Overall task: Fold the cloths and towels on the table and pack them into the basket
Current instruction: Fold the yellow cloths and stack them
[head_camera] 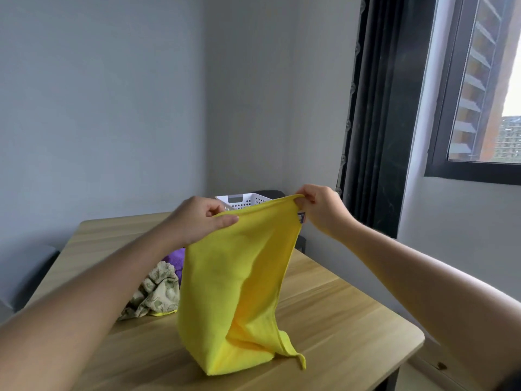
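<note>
A yellow microfibre cloth [236, 280] hangs upright over the wooden table [338, 320], its lower end resting folded on the tabletop. My left hand [197, 218] pinches its top left corner and my right hand [318, 207] pinches its top right corner, beside a small label. Behind the cloth's top edge stands a white perforated basket [242, 201] at the table's far side, partly hidden. To the left lie a crumpled leaf-patterned cloth [158, 294] and a purple cloth [174, 258], with a yellow edge showing under them.
The table stands in a room corner with grey walls. A dark curtain [375, 108] and a window [485, 80] are at the right. A dark chair back [36, 275] shows past the table's left edge.
</note>
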`<state>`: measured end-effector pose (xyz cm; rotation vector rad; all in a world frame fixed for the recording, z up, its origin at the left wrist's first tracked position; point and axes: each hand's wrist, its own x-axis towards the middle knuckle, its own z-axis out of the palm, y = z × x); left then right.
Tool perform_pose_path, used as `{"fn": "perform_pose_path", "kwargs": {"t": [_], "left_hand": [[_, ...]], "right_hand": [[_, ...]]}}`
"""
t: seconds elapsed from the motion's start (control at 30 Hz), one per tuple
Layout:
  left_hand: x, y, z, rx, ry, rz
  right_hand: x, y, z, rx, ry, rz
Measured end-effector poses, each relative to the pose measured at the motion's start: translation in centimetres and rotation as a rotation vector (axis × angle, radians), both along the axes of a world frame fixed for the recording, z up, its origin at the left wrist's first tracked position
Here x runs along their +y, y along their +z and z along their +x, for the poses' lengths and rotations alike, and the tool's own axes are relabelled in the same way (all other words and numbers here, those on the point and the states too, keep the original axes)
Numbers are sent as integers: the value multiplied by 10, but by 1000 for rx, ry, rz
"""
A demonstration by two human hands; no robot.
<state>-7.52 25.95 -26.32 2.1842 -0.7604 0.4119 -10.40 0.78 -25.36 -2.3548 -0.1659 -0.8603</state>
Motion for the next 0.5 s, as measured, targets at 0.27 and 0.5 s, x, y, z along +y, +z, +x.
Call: {"fn": "perform_pose_path", "kwargs": {"t": [0.27, 0.5], "left_hand": [[38, 8, 13, 71, -19, -143], [42, 14, 60, 188, 8, -434]], "right_hand": [[-35, 23, -1, -96, -75, 136], [-51, 33, 29, -53, -48, 314]]}}
